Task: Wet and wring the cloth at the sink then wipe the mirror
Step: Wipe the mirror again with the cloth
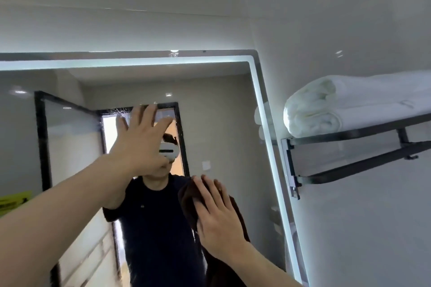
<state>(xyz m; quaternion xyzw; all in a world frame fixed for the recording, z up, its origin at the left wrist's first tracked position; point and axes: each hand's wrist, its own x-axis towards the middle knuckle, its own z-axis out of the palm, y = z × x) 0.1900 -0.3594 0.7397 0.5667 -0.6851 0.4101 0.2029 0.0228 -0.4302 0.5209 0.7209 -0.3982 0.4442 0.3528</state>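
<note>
A large wall mirror (224,128) with a lit white border fills the middle and left of the head view. My right hand (217,214) presses a dark brown cloth (189,202) flat against the glass, low and right of centre; the cloth hangs down below the hand. My left hand (140,142) is raised higher up, fingers spread, palm towards the glass, with nothing in it. Whether it touches the mirror I cannot tell. The sink is out of view.
A black metal towel rack (349,165) is fixed to the white wall right of the mirror, with folded white towels (338,105) on its shelf. The mirror reflects a person in a dark shirt, a glass shower door and a doorway.
</note>
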